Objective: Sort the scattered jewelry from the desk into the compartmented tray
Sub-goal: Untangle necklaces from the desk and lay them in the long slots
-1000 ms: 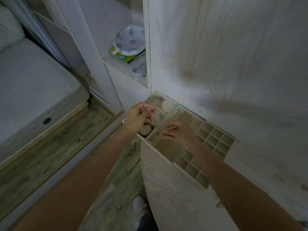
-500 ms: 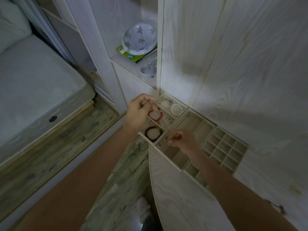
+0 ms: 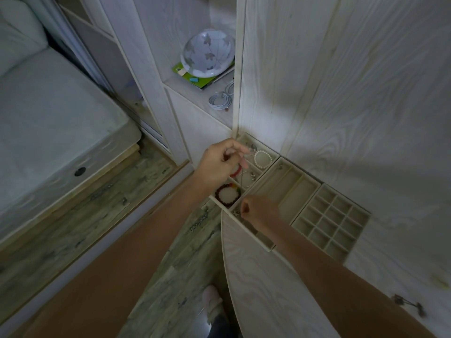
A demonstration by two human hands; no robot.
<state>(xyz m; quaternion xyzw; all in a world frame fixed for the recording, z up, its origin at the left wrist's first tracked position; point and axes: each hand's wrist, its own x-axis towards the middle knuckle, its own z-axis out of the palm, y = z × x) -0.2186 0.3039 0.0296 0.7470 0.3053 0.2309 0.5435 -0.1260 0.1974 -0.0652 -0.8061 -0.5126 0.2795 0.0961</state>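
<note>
Pinching a thin chain (image 3: 242, 178) above the compartmented tray (image 3: 306, 189), left hand (image 3: 220, 164), right hand (image 3: 260, 211) curled near tray's edge, its grasp unclear, dark bead bracelet (image 3: 227, 195) below.

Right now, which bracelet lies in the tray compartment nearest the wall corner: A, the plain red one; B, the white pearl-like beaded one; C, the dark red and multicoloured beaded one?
B: the white pearl-like beaded bracelet lies in the far corner compartment of the beige compartmented tray, beyond the left hand.
</note>
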